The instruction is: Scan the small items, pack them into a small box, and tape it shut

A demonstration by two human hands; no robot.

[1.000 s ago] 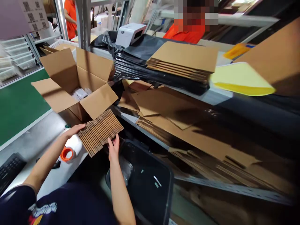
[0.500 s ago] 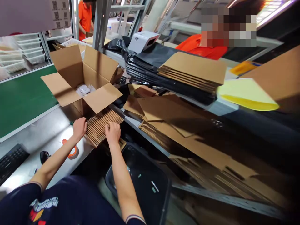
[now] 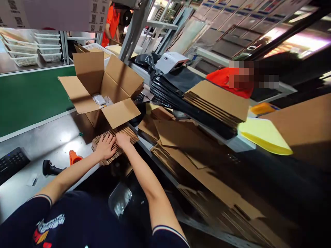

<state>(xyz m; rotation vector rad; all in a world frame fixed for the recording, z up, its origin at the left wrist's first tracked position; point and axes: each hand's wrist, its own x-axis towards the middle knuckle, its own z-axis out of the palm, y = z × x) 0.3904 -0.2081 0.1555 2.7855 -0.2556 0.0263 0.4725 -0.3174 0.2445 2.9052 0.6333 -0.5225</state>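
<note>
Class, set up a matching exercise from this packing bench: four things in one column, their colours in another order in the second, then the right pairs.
Things
1. open carton
2. tape roll
3. keyboard
4. padded envelope

Colours
A. yellow
B. black
C. brown
D. orange

Pairs: 1-C, 2-D, 3-B, 4-A
</note>
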